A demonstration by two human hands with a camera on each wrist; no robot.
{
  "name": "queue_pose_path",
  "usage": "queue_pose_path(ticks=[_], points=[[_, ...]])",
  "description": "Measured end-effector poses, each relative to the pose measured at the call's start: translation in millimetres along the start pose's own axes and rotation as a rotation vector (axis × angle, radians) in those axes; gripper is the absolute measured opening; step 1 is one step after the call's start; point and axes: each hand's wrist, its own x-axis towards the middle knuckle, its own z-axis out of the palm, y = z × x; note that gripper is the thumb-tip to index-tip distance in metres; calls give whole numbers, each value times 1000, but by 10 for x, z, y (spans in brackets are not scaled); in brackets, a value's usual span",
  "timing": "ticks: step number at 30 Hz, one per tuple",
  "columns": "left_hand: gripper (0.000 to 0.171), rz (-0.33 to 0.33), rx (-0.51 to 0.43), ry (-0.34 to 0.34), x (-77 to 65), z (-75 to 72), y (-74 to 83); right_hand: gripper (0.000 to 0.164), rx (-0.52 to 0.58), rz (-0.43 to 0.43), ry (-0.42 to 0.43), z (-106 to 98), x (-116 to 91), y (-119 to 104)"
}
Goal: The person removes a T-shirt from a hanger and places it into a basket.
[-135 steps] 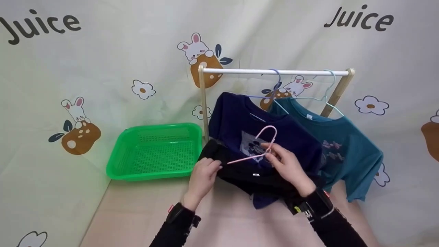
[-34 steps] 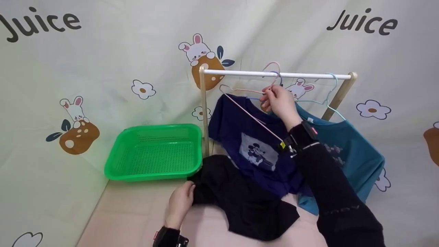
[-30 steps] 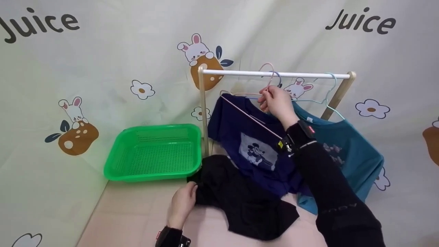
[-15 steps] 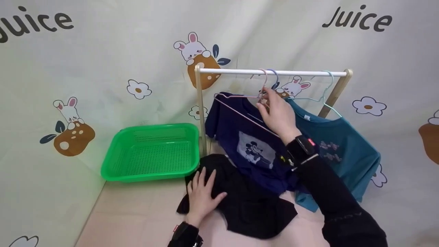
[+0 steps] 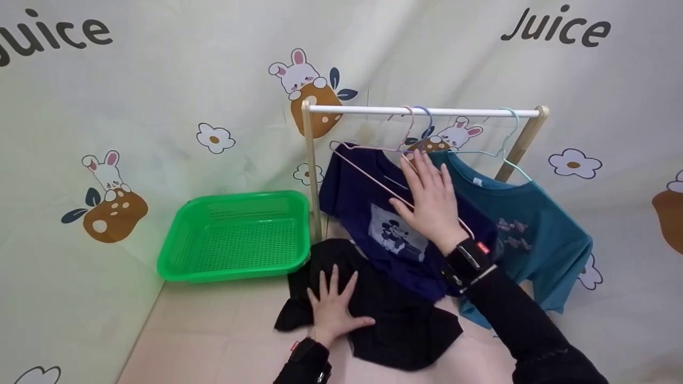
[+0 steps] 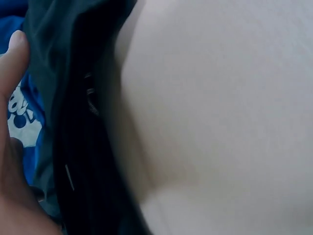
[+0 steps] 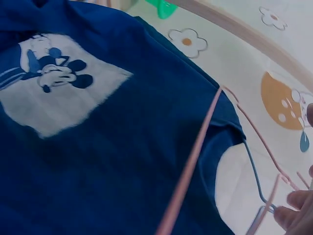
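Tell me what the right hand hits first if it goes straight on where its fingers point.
Likely the pink hanger or the purple hanger: both necks show just ahead of the right hand in the head view. Depth is unclear, so I can't tell which comes first.

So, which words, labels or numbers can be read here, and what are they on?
"Juice": backdrop, upper left, J cut by the frame edge.
"Juice": backdrop, upper right.
Too small or faint: teal shirt's collar label, red tags on wrist straps, right sleeve marks, black garment's pale marks.

The backdrop (image 5: 176, 101) reads "Juice" (image 5: 557, 28), apparently twice.
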Motion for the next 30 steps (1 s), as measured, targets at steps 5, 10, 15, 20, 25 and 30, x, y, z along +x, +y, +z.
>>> queue_pose_path(ticks=[5,10,15,20,25,30], points=[[119,-12,12,-83,11,72,-30,82,-54,-7,-12,65,-147,-7],[114,-14,61,-145,-21,100,-80,85,-62,1,-1,124,-244,21],[100,-13,83,-139,-33,83,-85,89,-60,2,3,162,-335,41],[66,-14,18,-143,-72,35,-21,90,-56,4,-13,202,-470,37],[36,-9,-13,-47,-81,12,-2,91,-57,1,-6,264,-621,32],[25,2,-176,55,-65,-39,-80,88,-85,-18,9,314,-753,37]])
